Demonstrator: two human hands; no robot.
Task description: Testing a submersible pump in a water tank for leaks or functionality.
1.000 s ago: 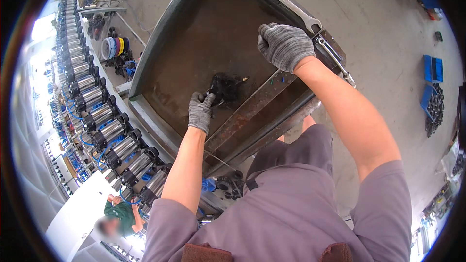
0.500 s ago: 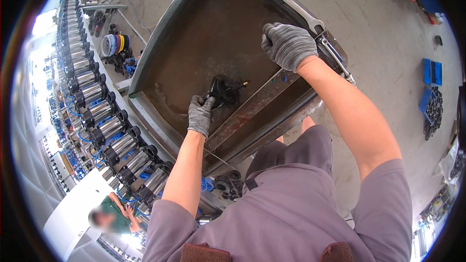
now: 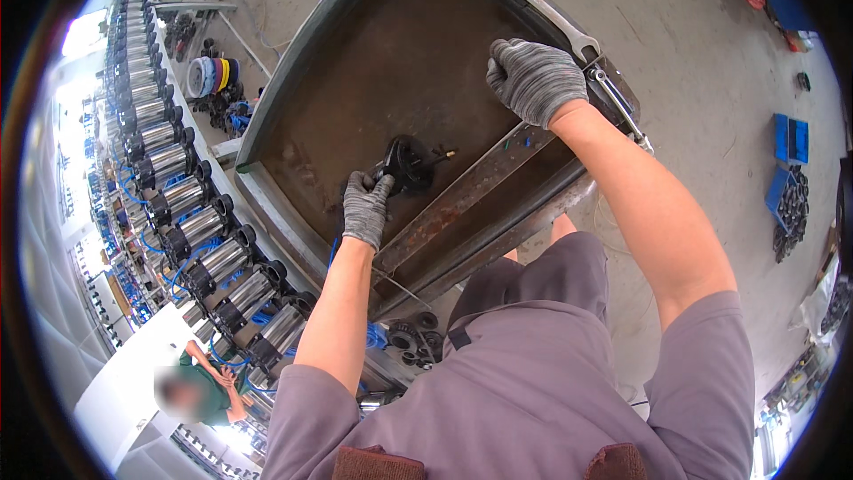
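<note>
My left hand [image 3: 364,210], in a grey striped glove, is closed on the edge of a round black part [image 3: 408,165] with a thin brass-tipped stem pointing right. The part is above or on the brown floor of a metal tray [image 3: 306,62]; I cannot tell which. My right hand [image 3: 538,80], gloved the same way, is curled into a fist over the tray's right side. Whatever its fingers may hold is hidden. Beside it a large open-end wrench [image 3: 542,7] lies along the tray's rim, and a ratchet wrench [image 3: 615,100] lies nearer me.
A rusty metal bar [image 3: 462,191] crosses the tray's near side, with small blue and green bits on it. To the left runs a roller conveyor [image 3: 182,196]. A person in green [image 3: 206,391] is at lower left. Blue bins [image 3: 790,138] with black parts stand on the floor at right.
My right fist has shifted slightly to the right. My left hand stays on the black part, which has barely moved. A bit of blue now shows beside my left wrist.
</note>
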